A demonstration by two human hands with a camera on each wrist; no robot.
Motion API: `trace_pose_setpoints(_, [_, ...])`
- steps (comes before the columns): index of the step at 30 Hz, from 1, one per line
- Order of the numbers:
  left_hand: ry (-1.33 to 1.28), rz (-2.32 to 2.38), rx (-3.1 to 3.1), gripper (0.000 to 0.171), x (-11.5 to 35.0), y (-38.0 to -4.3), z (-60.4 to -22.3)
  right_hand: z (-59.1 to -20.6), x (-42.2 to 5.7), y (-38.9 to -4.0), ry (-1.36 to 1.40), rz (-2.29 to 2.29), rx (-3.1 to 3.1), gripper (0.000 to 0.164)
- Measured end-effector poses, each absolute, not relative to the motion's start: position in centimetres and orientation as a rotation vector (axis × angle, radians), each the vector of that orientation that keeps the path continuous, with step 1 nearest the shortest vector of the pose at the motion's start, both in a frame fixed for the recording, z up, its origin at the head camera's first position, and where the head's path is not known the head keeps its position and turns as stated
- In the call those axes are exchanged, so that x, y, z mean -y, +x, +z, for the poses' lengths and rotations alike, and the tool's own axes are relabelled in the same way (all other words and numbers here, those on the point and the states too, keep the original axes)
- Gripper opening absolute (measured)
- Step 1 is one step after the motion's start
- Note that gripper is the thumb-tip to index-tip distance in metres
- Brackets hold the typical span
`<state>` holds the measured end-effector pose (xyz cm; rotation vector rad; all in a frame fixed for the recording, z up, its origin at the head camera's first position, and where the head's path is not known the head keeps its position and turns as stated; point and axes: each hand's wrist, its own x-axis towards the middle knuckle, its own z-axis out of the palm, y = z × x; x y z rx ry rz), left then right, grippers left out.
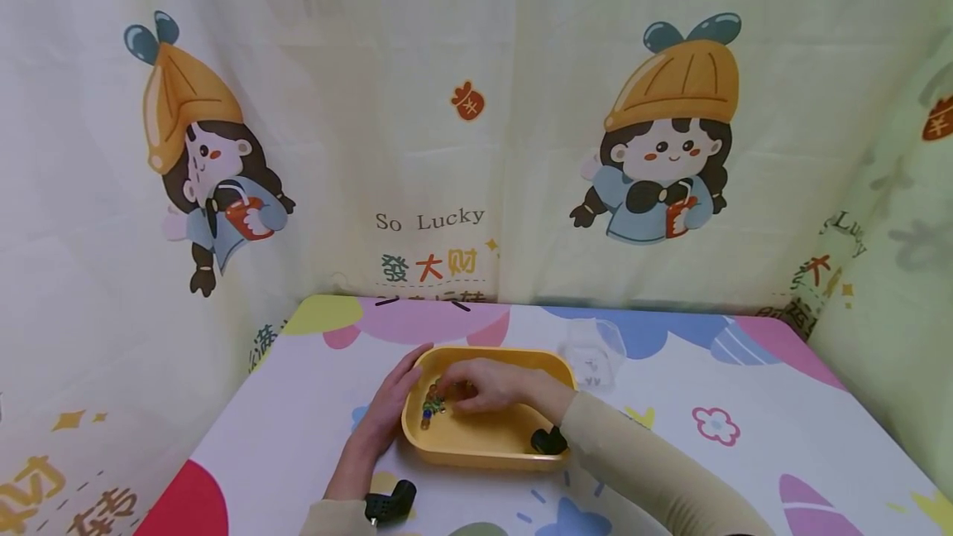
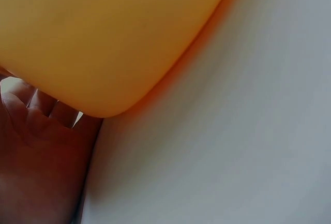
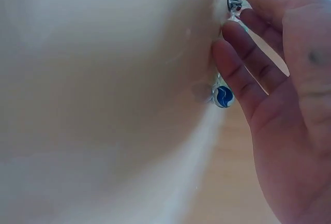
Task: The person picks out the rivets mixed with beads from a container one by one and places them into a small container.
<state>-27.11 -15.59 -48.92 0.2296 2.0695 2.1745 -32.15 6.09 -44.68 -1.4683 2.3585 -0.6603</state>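
Several glass marbles (image 1: pixel 428 413) lie along the left end inside a yellow plastic basin (image 1: pixel 484 460). My right hand (image 1: pixel 487 385) reaches into the basin from the right, its fingertips right at the marbles. In the right wrist view, the thumb and slightly bent fingers (image 3: pixel 240 71) stand apart, with a blue-swirled marble (image 3: pixel 223 96) just below them and others by the thumb. My left hand (image 1: pixel 390 399) rests along the basin's left outer wall, fingers extended. The left wrist view shows its palm (image 2: pixel 41 157) beside the basin wall (image 2: pixel 108 53).
Behind the basin's right end, a clear plastic box (image 1: pixel 591 358) with a raised lid stands on the patterned tablecloth (image 1: pixel 640 478). A printed curtain (image 1: pixel 514 147) hangs behind the table and at both sides. A black wrist device (image 1: pixel 392 503) sits on the left wrist.
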Motion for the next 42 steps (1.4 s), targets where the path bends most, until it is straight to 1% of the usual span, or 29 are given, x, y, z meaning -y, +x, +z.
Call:
trace_pose_setpoints(4, [0.235,2.184,-2.060,0.050,15.60,-27.22,-48.95,-44.66,-6.07,-32.12,-1.508,-0.648,-2.329,0.034])
trace_pose_setpoints(11, [0.220,2.180,-2.061,0.049,15.52,-27.04,-48.84,-44.59,-6.08,-31.96,-1.479,-0.632,-2.305,0.022])
trace_pose_setpoints(17, [0.236,2.179,-2.055,0.050,15.47,-26.78,-48.80,-44.65,-6.08,-31.79,-1.469,-0.603,-2.310,0.018])
trace_pose_setpoints(24, [0.265,2.198,-2.031,0.050,15.51,-26.85,-48.88,-44.62,-6.06,-31.86,-1.523,-0.576,-2.311,0.010])
trace_pose_setpoints(29, [0.288,2.210,-2.026,0.049,15.55,-27.00,-48.96,-44.51,-6.12,-31.95,-1.548,-0.551,-2.318,0.008])
trace_pose_setpoints(42, [0.259,2.209,-2.043,0.049,15.51,-27.00,-48.90,-44.23,-6.20,-31.84,-1.485,-0.456,-2.412,0.010])
